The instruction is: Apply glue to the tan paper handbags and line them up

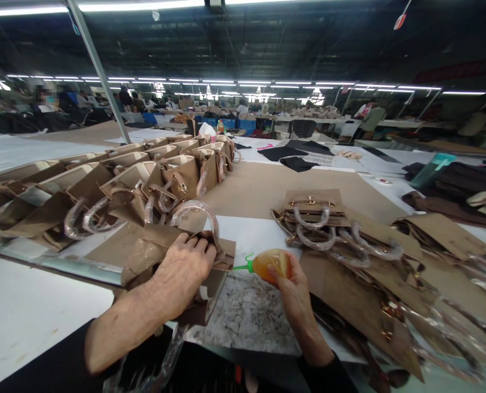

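Observation:
My left hand (191, 265) is closed on the upper edge of a taupe handbag (144, 254) near the table's front edge. The bag's handle (197, 210), wrapped in clear plastic, arches up behind the fingers. In my right hand (294, 284) is a soft bottle (272, 264) of amber liquid, lying on its side. Its green nozzle (241, 267) points left, and the tip is at the bag's right edge; whether it touches cannot be made out. A white flap shows on the bag's lower part.
Rows of open taupe bags (136, 169) stand at the left. Flat bags with wrapped handles (349, 284) are piled at the right. Black pieces (295, 153) and a teal tumbler (433, 170) lie farther back. A metal pole (99, 71) rises at the left; people are in the background.

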Tool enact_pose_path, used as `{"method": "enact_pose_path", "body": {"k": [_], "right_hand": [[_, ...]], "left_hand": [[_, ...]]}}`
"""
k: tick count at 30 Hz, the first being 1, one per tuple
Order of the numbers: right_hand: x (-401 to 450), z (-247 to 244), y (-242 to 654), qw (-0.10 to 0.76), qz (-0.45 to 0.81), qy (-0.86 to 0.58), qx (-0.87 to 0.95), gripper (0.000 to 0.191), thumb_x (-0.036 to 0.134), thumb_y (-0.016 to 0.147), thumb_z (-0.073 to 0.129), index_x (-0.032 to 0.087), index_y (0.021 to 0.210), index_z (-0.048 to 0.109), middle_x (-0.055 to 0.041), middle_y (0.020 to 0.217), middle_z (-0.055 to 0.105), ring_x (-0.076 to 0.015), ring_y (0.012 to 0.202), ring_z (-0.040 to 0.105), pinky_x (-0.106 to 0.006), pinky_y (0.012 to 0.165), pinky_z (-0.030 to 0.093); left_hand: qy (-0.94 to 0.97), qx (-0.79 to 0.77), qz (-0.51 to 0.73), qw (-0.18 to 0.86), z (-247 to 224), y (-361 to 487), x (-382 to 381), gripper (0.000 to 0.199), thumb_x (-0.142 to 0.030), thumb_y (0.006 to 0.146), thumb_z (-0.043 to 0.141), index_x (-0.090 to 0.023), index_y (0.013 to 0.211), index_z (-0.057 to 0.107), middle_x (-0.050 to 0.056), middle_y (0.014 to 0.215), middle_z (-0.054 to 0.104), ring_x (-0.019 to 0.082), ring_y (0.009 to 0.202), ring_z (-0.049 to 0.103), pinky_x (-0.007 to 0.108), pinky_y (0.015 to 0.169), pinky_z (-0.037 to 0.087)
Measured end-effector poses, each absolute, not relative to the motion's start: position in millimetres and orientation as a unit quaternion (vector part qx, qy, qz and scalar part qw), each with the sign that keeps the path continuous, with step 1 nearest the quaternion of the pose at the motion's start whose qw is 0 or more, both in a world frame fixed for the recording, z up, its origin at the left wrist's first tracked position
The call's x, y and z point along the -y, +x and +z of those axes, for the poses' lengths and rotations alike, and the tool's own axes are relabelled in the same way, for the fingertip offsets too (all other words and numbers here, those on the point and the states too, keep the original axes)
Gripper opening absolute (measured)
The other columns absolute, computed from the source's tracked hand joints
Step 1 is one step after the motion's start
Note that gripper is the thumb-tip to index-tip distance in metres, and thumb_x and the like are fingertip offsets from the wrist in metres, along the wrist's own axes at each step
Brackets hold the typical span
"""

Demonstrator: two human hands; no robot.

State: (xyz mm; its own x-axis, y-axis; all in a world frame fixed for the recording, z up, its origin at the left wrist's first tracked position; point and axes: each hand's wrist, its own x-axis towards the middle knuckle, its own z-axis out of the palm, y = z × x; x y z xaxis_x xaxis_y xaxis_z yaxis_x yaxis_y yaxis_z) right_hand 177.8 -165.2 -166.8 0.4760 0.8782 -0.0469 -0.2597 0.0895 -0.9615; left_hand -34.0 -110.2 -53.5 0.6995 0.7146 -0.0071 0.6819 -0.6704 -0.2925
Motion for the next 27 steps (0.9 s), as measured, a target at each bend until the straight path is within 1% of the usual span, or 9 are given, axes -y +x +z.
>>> {"method": "enact_pose_path", "body": {"k": [4, 9, 14, 17, 21, 27], "right_hand": [[168, -168, 176, 0.671, 0.434, -0.523, 0.297, 0.046, 0.038, 0.061, 0.083, 0.02, 0.096, 0.058, -0.0028, 0.086, 0.064, -0.0234, 0.077, 0.06, -0.034, 0.062, 0.057], [173, -170, 177, 0.664, 0.45, -0.522, 0.292, 0.046, 0.037, 0.063, 0.083, 0.02, 0.098, 0.058, -0.0027, 0.087, 0.065, -0.0236, 0.079, 0.06, -0.033, 0.063, 0.057], [181, -174, 175, 0.657, 0.483, -0.506, 0.281, 0.042, 0.037, 0.066, 0.081, 0.021, 0.097, 0.059, -0.0031, 0.089, 0.064, -0.0238, 0.08, 0.06, -0.033, 0.06, 0.057], [188, -177, 174, 0.657, 0.497, -0.5, 0.268, 0.042, 0.037, 0.066, 0.081, 0.021, 0.099, 0.06, -0.0027, 0.091, 0.065, -0.0231, 0.079, 0.06, -0.033, 0.061, 0.056], [197, -179, 172, 0.658, 0.51, -0.492, 0.257, 0.042, 0.035, 0.066, 0.082, 0.021, 0.1, 0.062, -0.0022, 0.089, 0.065, -0.0214, 0.08, 0.059, -0.032, 0.067, 0.055], [204, -173, 168, 0.654, 0.532, -0.479, 0.244, 0.041, 0.036, 0.066, 0.082, 0.021, 0.099, 0.062, -0.0024, 0.09, 0.065, -0.021, 0.079, 0.058, -0.03, 0.063, 0.053]], "left_hand": [[-0.913, 0.379, 0.06, 0.14, -56, -35, 109, 0.015, -0.016, 0.073, 0.058, -0.013, 0.087, 0.061, 0.012, 0.088, 0.064, 0.029, 0.083, 0.06, 0.043, 0.078, 0.043], [-0.915, 0.374, 0.053, 0.144, -58, -36, 108, 0.017, -0.016, 0.071, 0.062, -0.013, 0.088, 0.06, 0.012, 0.089, 0.063, 0.029, 0.083, 0.059, 0.043, 0.077, 0.043], [-0.912, 0.382, 0.054, 0.138, -56, -36, 111, 0.012, -0.015, 0.074, 0.059, -0.014, 0.086, 0.06, 0.011, 0.086, 0.064, 0.027, 0.081, 0.059, 0.042, 0.077, 0.043], [-0.911, 0.384, 0.043, 0.143, -56, -35, 113, 0.009, -0.014, 0.076, 0.057, -0.014, 0.084, 0.06, 0.011, 0.085, 0.064, 0.027, 0.081, 0.06, 0.041, 0.077, 0.043], [-0.912, 0.381, 0.044, 0.145, -58, -36, 113, 0.012, -0.014, 0.074, 0.06, -0.013, 0.085, 0.061, 0.011, 0.086, 0.064, 0.027, 0.081, 0.06, 0.042, 0.076, 0.043], [-0.911, 0.384, 0.058, 0.138, -56, -35, 114, 0.013, -0.014, 0.075, 0.059, -0.013, 0.088, 0.061, 0.011, 0.089, 0.064, 0.027, 0.082, 0.06, 0.042, 0.077, 0.043]]}}
